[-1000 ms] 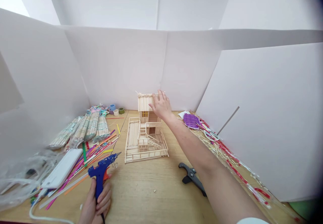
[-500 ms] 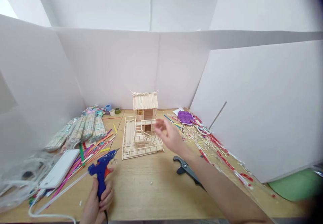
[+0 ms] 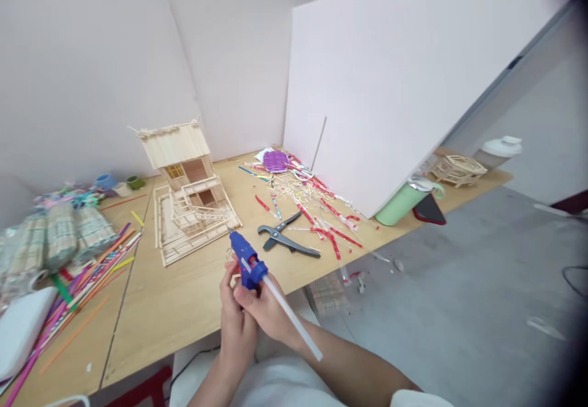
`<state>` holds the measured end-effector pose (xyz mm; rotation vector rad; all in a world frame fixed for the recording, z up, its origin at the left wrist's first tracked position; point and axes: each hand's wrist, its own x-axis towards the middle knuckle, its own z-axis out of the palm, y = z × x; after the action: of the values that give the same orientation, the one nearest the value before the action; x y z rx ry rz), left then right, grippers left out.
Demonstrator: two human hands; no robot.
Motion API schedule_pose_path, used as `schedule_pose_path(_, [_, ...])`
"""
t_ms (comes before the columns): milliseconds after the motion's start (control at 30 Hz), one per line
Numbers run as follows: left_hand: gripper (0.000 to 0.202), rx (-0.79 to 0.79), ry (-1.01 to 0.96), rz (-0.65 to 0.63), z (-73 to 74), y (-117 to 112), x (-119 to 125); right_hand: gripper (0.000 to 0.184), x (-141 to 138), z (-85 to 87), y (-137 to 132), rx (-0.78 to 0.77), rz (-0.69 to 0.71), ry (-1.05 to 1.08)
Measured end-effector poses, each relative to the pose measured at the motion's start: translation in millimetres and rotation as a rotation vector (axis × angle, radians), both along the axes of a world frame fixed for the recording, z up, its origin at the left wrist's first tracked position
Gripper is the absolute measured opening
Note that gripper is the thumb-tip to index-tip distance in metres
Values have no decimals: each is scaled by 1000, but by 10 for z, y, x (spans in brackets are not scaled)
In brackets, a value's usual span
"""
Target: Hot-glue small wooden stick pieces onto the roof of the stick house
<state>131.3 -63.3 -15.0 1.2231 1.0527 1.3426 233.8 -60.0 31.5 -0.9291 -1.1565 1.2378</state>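
Both my hands are closed round a blue hot glue gun point(image 3: 244, 253) over the table's front edge. My left hand point(image 3: 236, 315) wraps its handle from the left, fingers near the trigger. My right hand point(image 3: 265, 310) grips the handle from the right, partly covering it. A long translucent glue stick point(image 3: 294, 319) juts from the gun's back. The nozzle points toward a small wooden stick house point(image 3: 184, 180) with a fenced deck and stairs, standing apart from my hands. Right of the gun lie dark-handled pliers-like cutters point(image 3: 287, 240).
Bundles of sticks point(image 3: 62, 235), coloured strips point(image 3: 87, 278) and a white box-like object point(image 3: 25, 327) lie left. Stick offcuts point(image 3: 296, 190), red wrappers point(image 3: 328, 235) and a purple woven piece point(image 3: 275, 161) lie right. A green tumbler point(image 3: 400, 204) stands beyond the slanted white panel point(image 3: 367, 89).
My view has turned right. The right hand has come back from beside the house to the glue gun, which the left hand has carried right; both now hold it.
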Motion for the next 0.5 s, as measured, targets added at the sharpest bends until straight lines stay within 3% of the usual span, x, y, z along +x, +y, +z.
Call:
schedule_pose_path(100, [61, 197, 192, -21, -136, -49, 127, 55, 169, -20, -36, -54, -66, 7])
schedule_pose_path(200, [68, 138, 197, -118, -205, -12, 195, 52, 294, -109, -35, -72, -110, 31])
schedule_pose_path(300, [67, 49, 177, -145, -180, 57, 230, 52, 345, -200, -13, -99, -100, 70])
schedule_pose_path(400, [59, -65, 80, -46, -87, 158, 134, 47, 445, -207, 19, -12, 44, -71])
schedule_pose_path(500, [60, -267, -93, 65, -35, 275, -240, 34, 769, -144, 177, 176, 259, -408])
